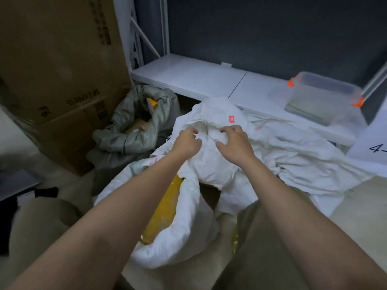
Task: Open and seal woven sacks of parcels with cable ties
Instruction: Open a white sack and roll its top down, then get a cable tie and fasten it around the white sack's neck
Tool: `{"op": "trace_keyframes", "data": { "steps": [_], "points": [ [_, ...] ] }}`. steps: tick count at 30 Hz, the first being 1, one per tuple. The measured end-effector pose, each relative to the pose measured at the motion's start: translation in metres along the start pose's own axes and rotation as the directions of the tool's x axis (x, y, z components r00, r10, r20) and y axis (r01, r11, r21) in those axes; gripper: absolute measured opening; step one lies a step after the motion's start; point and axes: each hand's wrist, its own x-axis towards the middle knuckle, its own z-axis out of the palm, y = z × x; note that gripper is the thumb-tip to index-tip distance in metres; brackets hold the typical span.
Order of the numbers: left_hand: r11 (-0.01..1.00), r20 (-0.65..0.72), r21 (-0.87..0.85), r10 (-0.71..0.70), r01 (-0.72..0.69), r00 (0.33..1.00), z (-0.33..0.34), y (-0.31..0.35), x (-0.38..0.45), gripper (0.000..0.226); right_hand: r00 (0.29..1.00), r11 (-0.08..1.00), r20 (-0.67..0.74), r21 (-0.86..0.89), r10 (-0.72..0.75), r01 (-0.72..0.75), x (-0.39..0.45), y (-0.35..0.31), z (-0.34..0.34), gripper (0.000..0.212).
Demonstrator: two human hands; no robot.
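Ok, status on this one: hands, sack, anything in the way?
Left hand and right hand both gripping bunched mouth of white sack. No cable tie visible. Second white sack gaping below, yellow parcel showing.

The white sack (211, 164) in the middle is woven cloth, matt and crumpled, its edge frayed. The grey sack (134, 130) to the left looks duller. Far left, cardboard boxes (58, 65) are matt brown; the shelf (188, 78) is smooth painted metal; the far-right bin (322, 97) is translucent plastic.
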Motion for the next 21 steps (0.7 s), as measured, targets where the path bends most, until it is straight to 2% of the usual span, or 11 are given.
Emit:
{"op": "trace_keyframes", "data": {
  "steps": [4, 7, 9, 10, 12, 13, 14, 15, 18, 19, 21],
  "points": [
    [0.981, -0.022, 0.189, 0.039, -0.034, 0.999, 0.017, 0.024, 0.058, 0.054, 1.0, 0.995, 0.013, -0.091, 0.027, -0.025, 0.062, 0.03, -0.007, 0.069],
    [0.942, -0.063, 0.335, 0.014, 0.008, 0.998, 0.033, 0.026, 0.109, 0.08, 0.994, 0.985, 0.033, -0.147, 0.101, -0.095, 0.113, 0.066, 0.0, 0.106],
    [0.911, -0.029, 0.412, 0.009, 0.003, 1.0, 0.042, 0.022, 0.146, 0.091, 0.979, 0.973, 0.071, -0.143, 0.19, -0.178, 0.15, 0.092, 0.007, 0.128],
    [0.905, 0.009, 0.424, 0.009, -0.012, 1.0, 0.046, 0.022, 0.162, 0.09, 0.963, 0.97, 0.121, -0.071, 0.241, -0.234, 0.166, 0.104, 0.01, 0.134],
    [0.91, 0.068, 0.413, 0.016, -0.043, 0.998, 0.052, 0.022, 0.187, 0.079, 0.914, 0.894, 0.26, 0.245, 0.311, -0.374, 0.193, 0.12, 0.016, 0.138],
    [0.913, 0.079, 0.404, 0.024, -0.054, 0.997, 0.056, 0.022, 0.196, 0.072, 0.889, 0.805, 0.32, 0.399, 0.328, -0.44, 0.203, 0.125, 0.018, 0.136],
    [0.919, 0.087, 0.389, 0.03, -0.062, 0.996, 0.059, 0.023, 0.202, 0.067, 0.87, 0.737, 0.359, 0.475, 0.338, -0.482, 0.208, 0.128, 0.02, 0.131],
    [0.932, 0.092, 0.356, 0.037, -0.068, 0.995, 0.061, 0.023, 0.205, 0.063, 0.86, 0.726, 0.383, 0.475, 0.337, -0.497, 0.21, 0.129, 0.021, 0.12],
    [0.986, 0.091, 0.148, 0.069, -0.082, 0.994, 0.063, 0.022, 0.196, 0.054, 0.875, 0.799, 0.378, 0.402, 0.301, -0.448, 0.204, 0.126, 0.03, 0.04],
    [0.992, 0.081, 0.083, 0.084, -0.091, 0.993, 0.061, 0.022, 0.187, 0.052, 0.879, 0.821, 0.383, 0.376, 0.283, -0.429, 0.195, 0.12, 0.031, 0.024],
    [0.995, 0.049, -0.005, 0.105, -0.105, 0.993, 0.057, 0.019, 0.166, 0.05, 0.867, 0.861, 0.419, 0.299, 0.269, -0.412, 0.178, 0.108, 0.031, 0.02]
  ]
}}
